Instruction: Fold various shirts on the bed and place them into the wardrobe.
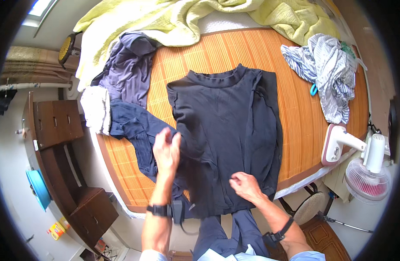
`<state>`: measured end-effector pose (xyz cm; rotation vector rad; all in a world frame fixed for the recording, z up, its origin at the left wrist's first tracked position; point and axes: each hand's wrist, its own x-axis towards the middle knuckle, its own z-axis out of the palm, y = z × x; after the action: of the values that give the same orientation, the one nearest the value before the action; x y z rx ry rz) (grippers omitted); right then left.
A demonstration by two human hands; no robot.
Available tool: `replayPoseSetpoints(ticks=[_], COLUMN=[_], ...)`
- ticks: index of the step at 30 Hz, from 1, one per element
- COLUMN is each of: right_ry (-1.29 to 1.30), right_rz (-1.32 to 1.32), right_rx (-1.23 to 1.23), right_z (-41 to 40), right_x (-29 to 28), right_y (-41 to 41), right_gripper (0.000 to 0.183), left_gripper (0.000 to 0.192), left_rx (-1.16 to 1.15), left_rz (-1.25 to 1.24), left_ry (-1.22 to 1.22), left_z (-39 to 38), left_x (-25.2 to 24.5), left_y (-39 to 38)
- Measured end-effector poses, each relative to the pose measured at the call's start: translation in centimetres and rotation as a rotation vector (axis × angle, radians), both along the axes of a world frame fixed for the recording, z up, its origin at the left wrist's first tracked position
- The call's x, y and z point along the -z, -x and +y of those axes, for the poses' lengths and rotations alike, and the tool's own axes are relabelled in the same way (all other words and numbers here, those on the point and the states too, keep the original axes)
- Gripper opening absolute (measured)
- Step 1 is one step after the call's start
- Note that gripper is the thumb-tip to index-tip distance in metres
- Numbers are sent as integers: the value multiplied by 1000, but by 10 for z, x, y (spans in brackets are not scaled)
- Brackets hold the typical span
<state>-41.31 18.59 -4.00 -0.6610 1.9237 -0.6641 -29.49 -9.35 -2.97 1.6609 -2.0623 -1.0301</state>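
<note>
A black long-sleeved top [226,120] with a raised collar lies spread on a bamboo mat, its collar away from me. On the right, its sleeve lies folded in along the body. My left hand [167,153] is at the top's left edge, thumb and fingers apart, with dark cloth behind them. Low over the front of the top, my right hand [247,186] has its fingers curled; whether they pinch any cloth is hidden. A navy garment [138,122] lies partly under my left hand. Each forearm wears a black strap.
The bamboo mat [301,130] covers the bed. Around it are a yellow quilt [154,19], a purple-grey garment [128,68], white cloth [95,109] and a striped garment [333,75]. A white electric fan [367,179] stands at the right edge, a dark wooden cabinet [58,119] at left.
</note>
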Motion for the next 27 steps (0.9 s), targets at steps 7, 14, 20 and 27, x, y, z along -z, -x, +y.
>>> replayPoseSetpoints(ticks=[7,14,20,27], right_ry=[62,32,54,63], right_rz=[325,369,284,-344], right_rx=[-270,38,-99,19], right_z=[-10,-5,-4,26], right_x=[19,4,18,-17], right_y=[-82,-80,-89,-95], right_gripper=[13,22,24,29], left_gripper=[23,21,20,24], left_rx=[52,-103,2,108], left_rz=[-137,761,518,451], left_ry=[-138,-948,-692,-552], left_z=[-58,-64,-68,-70], left_x=[47,28,54,63], left_y=[29,24,13,14])
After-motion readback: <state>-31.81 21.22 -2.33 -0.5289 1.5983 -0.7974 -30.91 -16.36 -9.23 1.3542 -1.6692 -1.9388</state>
